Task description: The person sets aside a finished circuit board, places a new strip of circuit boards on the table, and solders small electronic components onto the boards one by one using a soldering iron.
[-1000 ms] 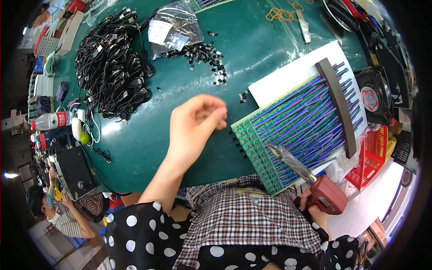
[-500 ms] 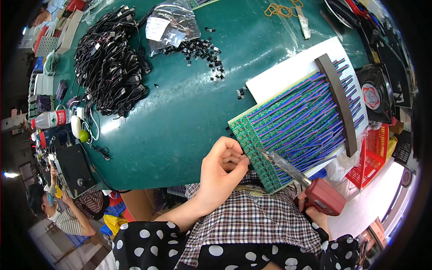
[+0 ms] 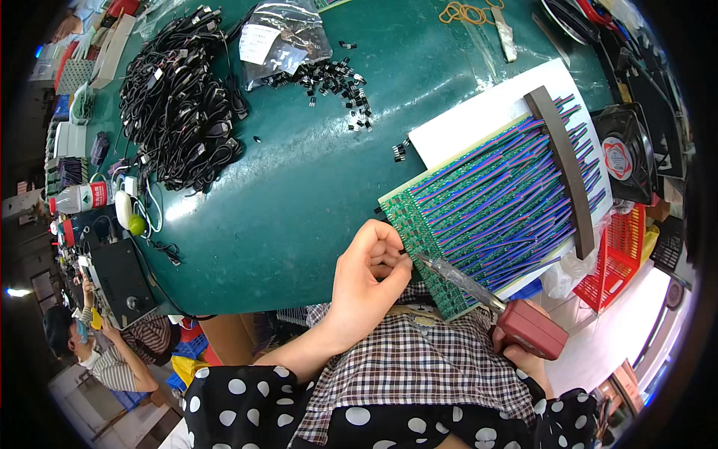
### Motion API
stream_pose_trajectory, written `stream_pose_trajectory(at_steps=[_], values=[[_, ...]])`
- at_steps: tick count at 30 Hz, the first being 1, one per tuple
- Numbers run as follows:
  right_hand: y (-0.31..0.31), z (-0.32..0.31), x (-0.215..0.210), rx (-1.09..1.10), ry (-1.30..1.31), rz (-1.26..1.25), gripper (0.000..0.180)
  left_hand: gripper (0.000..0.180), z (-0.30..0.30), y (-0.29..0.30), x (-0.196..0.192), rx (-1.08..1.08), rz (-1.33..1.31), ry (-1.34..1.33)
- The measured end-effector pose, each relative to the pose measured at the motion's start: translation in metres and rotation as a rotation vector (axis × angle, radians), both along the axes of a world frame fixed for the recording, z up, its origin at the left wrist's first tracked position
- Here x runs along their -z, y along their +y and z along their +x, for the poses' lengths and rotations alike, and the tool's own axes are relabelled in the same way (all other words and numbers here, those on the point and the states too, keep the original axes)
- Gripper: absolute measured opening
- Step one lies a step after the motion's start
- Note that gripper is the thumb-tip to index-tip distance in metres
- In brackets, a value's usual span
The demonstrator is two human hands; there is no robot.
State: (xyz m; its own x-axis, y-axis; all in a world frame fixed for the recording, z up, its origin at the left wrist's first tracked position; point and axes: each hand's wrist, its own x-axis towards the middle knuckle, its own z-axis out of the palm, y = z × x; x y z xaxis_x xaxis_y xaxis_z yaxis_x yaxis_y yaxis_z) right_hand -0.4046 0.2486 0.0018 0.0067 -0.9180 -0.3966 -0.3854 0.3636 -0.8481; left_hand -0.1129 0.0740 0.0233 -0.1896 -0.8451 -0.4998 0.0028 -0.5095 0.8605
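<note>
My left hand is at the near left edge of a green circuit board panel. Its thumb and forefinger are pinched on a tiny black connector, mostly covered by the fingers. My right hand grips a soldering gun with a dark red body, partly hidden behind it. The gun's metal tip reaches over the panel's edge, close to my left fingertips. Rows of blue, red and green wires run across the panel. A dark bar lies across them, over white paper.
A heap of black cables lies at the far left. Loose black connectors spill beside a clear plastic bag. A fan and red basket are right. A dark control box stands left; a co-worker sits beyond.
The soldering gun has shifted left and slightly down, bringing its tip from over the panel to its edge near my left fingertips. My left hand has barely moved.
</note>
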Motion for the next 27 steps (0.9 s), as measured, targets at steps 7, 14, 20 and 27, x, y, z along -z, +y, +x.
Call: stream_pose_trajectory(at_steps=[7, 14, 20, 27], values=[[-0.006, 0.001, -0.001, 0.007, -0.091, 0.036, 0.08, 0.02, 0.001, 0.0, 0.003, -0.007, 0.017, 0.016], [-0.01, 0.001, -0.01, 0.023, -0.109, 0.043, 0.077, 0.021, -0.001, 0.001, 0.005, -0.007, 0.001, 0.01], [-0.023, 0.014, -0.022, 0.232, -0.548, 0.086, 0.082, 0.022, 0.006, -0.01, -0.02, 0.127, -0.094, -0.165], [-0.035, 0.026, -0.025, 0.288, -0.566, 0.035, 0.08, 0.015, 0.022, -0.098, 0.004, 0.283, -0.578, -0.536]])
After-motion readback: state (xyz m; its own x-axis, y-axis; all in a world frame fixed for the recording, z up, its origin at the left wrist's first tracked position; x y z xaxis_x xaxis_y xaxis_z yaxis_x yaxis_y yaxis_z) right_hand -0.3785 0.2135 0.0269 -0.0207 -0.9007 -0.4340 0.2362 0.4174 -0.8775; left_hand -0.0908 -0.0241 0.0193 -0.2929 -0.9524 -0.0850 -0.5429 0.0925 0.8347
